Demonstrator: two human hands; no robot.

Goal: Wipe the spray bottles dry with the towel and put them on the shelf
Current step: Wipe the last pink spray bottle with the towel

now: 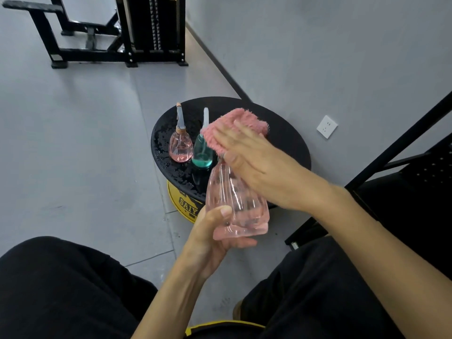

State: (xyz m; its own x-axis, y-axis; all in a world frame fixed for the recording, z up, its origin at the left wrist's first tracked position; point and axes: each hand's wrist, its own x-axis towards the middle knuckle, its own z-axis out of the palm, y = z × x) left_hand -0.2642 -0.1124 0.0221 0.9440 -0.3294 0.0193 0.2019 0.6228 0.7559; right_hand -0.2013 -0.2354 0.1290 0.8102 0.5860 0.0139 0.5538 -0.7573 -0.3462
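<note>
My left hand [210,237] grips the base of a clear pink ribbed spray bottle [236,203], held tilted above my lap. My right hand [247,152] holds a pink fluffy towel [232,128] wrapped over the bottle's top, so its nozzle is hidden. On the wet black round stool [288,148] behind stand a small pink spray bottle [180,145] and a teal spray bottle [202,150], both upright and side by side.
The stool has a yellow base [183,204] and water drops on its left side. A black metal rack [401,152] stands at the right against the grey wall, near a white socket [326,126]. Black gym equipment [117,33] sits at the far end of the floor.
</note>
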